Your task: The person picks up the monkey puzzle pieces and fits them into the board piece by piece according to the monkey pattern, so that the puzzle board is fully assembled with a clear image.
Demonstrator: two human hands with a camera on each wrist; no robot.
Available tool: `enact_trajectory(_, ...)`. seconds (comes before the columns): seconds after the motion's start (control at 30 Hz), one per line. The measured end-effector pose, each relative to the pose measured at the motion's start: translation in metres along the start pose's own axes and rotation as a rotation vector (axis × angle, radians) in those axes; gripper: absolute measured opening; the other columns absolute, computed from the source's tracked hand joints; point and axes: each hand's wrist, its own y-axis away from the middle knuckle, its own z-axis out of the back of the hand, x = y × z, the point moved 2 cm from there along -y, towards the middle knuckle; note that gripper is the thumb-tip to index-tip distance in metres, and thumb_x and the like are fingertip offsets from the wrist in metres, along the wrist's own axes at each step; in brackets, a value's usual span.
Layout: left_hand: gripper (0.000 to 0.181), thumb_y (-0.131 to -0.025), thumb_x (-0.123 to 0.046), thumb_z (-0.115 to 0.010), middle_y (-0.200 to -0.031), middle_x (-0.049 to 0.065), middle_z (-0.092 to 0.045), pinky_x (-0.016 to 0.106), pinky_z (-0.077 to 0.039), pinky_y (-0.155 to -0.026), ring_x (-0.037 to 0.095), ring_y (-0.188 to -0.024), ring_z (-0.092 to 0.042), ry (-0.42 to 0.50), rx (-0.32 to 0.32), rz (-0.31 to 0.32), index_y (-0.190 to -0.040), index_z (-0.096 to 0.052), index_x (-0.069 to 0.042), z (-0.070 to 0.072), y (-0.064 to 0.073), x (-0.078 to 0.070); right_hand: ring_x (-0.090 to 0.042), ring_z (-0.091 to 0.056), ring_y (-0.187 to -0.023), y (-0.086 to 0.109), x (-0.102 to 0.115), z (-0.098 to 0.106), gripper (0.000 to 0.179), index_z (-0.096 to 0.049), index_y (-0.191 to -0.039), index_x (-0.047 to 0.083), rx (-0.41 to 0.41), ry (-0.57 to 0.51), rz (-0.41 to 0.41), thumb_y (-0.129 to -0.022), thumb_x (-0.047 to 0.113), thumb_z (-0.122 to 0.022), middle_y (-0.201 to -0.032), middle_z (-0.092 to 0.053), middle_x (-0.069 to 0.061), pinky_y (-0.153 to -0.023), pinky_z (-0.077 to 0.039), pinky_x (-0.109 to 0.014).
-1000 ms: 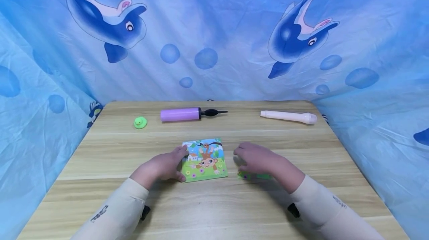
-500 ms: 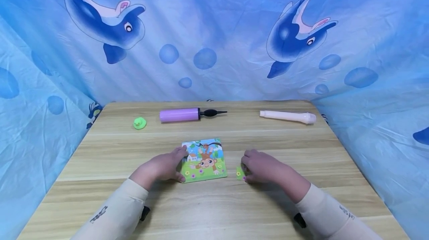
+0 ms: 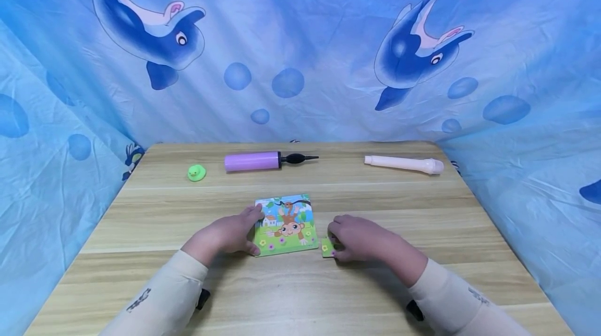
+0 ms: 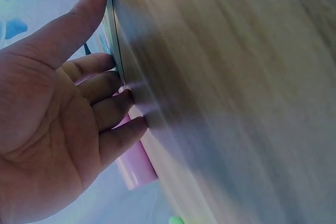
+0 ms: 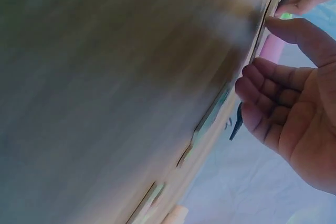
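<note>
A square jigsaw puzzle board (image 3: 287,225) with a cartoon monkey lies flat on the table. My left hand (image 3: 233,232) rests along its left side, thumb at the lower left corner and fingertips at the upper left edge. In the left wrist view the thumb and fingers are spread wide against the board's thin rim. Just right of the board, my right hand (image 3: 358,239) holds a small green puzzle piece (image 3: 326,248) with flowers between curved fingers and thumb. That hand covers most of the piece. The piece sits close to the board's lower right corner.
Other flat pieces (image 5: 210,114) lie on the table beyond my right hand in the right wrist view. Along the back of the table (image 3: 291,294) are a green rubber duck (image 3: 196,172), a purple balloon pump (image 3: 253,161) and a pale microphone-shaped stick (image 3: 404,164). A dolphin-print curtain hangs behind.
The right hand first draws back, exposing the green piece, then slides left with it toward the board. The left hand and the board stay in place.
</note>
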Motion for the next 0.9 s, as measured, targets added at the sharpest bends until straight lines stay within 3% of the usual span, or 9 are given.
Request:
enact_trajectory(0.37,0.096,-0.079,-0.039,-0.079,-0.163,0.019,-0.017,0.055,-0.039,-0.110,0.041,-0.133,-0.047,-0.008,0.005,-0.008,-0.154,-0.029,-0.008,0.000,-0.001,0.003,-0.008,-0.046,-0.077,-0.024,0.029,0.009,0.031,-0.059,-0.104,0.017,-0.002,0.004,0.097,-0.089,0.043,-0.068,-0.086,-0.048,0.009,-0.065,-0.044,-0.022)
enact_trajectory(0.7,0.091,-0.079,-0.038,-0.079,-0.164,0.015,-0.015,0.054,-0.036,-0.112,0.040,-0.139,-0.040,-0.016,0.015,-0.024,-0.153,-0.034,-0.008,0.000,-0.001,0.003,-0.008,-0.047,-0.082,-0.057,0.052,0.004,0.028,-0.057,-0.102,0.019,-0.035,0.077,0.205,-0.092,0.044,-0.064,-0.092,-0.049,0.009,-0.071,-0.046,-0.022)
enact_trajectory(0.9,0.085,-0.083,-0.043,-0.075,-0.163,0.016,-0.019,0.053,-0.032,-0.115,0.039,-0.144,-0.032,-0.013,0.006,-0.042,-0.151,-0.038,-0.008,0.001,-0.002,0.005,-0.009,-0.050,-0.085,-0.072,0.060,0.002,0.027,-0.057,-0.098,0.019,-0.052,0.085,0.173,-0.091,0.044,-0.065,-0.093,-0.053,0.007,-0.076,-0.050,-0.024)
